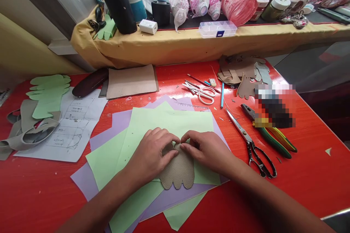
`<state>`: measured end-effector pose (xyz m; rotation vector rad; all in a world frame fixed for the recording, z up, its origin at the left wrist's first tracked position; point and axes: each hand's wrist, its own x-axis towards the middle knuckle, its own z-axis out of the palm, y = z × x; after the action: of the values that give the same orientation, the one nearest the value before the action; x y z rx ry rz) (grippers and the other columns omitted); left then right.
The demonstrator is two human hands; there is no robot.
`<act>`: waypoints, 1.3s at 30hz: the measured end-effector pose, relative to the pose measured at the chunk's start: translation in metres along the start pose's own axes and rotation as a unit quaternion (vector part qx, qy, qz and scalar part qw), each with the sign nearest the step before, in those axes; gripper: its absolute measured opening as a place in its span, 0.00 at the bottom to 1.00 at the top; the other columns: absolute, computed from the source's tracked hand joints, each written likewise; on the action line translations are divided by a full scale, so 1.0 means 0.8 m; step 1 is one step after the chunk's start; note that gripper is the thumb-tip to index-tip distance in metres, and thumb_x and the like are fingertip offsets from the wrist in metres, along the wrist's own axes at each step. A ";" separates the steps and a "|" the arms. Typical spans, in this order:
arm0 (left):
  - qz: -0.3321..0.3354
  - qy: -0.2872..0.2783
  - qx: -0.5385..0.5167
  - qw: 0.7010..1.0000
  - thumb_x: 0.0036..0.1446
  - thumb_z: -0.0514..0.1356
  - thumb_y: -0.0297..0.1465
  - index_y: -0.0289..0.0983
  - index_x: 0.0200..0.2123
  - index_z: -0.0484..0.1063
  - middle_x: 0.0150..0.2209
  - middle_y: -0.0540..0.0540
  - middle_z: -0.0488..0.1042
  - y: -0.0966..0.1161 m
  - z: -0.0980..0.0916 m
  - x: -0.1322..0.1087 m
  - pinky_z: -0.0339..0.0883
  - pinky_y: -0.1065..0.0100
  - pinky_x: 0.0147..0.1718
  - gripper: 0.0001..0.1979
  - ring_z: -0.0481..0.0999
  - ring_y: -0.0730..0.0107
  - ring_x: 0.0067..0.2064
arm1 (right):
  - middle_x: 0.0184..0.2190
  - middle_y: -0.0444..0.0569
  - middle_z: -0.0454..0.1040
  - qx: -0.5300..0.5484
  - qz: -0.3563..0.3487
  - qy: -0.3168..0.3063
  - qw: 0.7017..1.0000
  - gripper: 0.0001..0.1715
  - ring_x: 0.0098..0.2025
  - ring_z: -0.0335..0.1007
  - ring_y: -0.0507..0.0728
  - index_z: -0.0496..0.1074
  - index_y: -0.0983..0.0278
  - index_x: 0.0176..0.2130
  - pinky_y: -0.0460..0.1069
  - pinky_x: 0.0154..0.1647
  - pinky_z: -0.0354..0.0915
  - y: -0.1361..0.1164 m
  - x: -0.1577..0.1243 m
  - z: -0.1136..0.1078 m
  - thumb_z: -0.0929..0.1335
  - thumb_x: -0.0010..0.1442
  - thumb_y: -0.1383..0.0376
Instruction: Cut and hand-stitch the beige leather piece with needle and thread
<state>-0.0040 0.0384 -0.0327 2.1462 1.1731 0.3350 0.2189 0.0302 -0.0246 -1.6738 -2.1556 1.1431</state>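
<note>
A grey-beige leather piece (178,170) with a scalloped lower edge lies over stacked green paper (147,120) and purple paper (102,136). My left hand (156,149) pinches the top of this piece from the left, thumb and forefinger closed on its edge. From the right, my right hand (201,149) pinches the same upper edge, its fingertips almost meeting those of the left. Part of the leather's upper edge is hidden by my fingers. Large black-handled scissors (250,142) rest to the right of my right hand.
Green-and-yellow pliers (269,131) lie right. White-handled scissors (201,91), a blue pen (222,95) and brown leather scraps (239,71) sit farther back. Left are a sketched paper sheet (79,123) and green cutouts (49,91). A cluttered shelf (177,45) spans the back.
</note>
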 end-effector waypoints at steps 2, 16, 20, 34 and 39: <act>0.002 0.000 0.003 1.000 0.65 0.63 0.30 0.44 0.46 0.75 0.41 0.49 0.77 0.000 0.001 0.000 0.63 0.57 0.44 0.07 0.71 0.59 0.44 | 0.26 0.40 0.77 -0.003 0.003 0.002 1.000 0.08 0.26 0.67 0.52 0.79 0.58 0.44 0.47 0.30 0.52 -0.002 0.001 0.001 0.69 0.69 0.59; -0.005 -0.005 -0.010 1.000 0.65 0.63 0.30 0.44 0.46 0.75 0.42 0.49 0.78 0.000 -0.001 0.001 0.62 0.56 0.45 0.07 0.72 0.58 0.44 | 0.26 0.40 0.78 -0.003 0.019 0.002 1.000 0.06 0.27 0.69 0.53 0.79 0.57 0.42 0.47 0.30 0.52 -0.006 0.004 0.002 0.71 0.68 0.59; -0.020 0.000 -0.031 0.999 0.67 0.62 0.33 0.43 0.45 0.76 0.41 0.49 0.79 0.001 0.000 0.002 0.63 0.56 0.46 0.05 0.73 0.58 0.44 | 0.26 0.40 0.79 -0.006 0.013 0.004 1.000 0.06 0.27 0.69 0.53 0.78 0.57 0.43 0.47 0.30 0.52 -0.004 0.004 0.003 0.71 0.68 0.59; -0.050 0.030 -0.015 0.998 0.66 0.59 0.30 0.41 0.37 0.73 0.37 0.48 0.77 0.006 0.008 0.005 0.64 0.55 0.43 0.04 0.72 0.59 0.41 | 0.26 0.39 0.78 -0.015 0.008 0.003 1.000 0.05 0.26 0.68 0.52 0.79 0.57 0.42 0.47 0.29 0.52 -0.004 0.003 0.003 0.71 0.68 0.60; -0.050 0.030 -0.021 0.998 0.65 0.58 0.27 0.41 0.36 0.73 0.36 0.49 0.76 0.007 0.007 0.007 0.63 0.56 0.42 0.06 0.71 0.60 0.40 | 0.25 0.39 0.77 -0.010 0.012 0.001 1.000 0.04 0.26 0.68 0.51 0.78 0.57 0.41 0.47 0.29 0.52 -0.006 0.004 0.004 0.72 0.67 0.61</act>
<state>0.0051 0.0385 -0.0338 2.0453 1.2906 0.3787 0.2125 0.0315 -0.0244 -1.7116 -2.1585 1.1292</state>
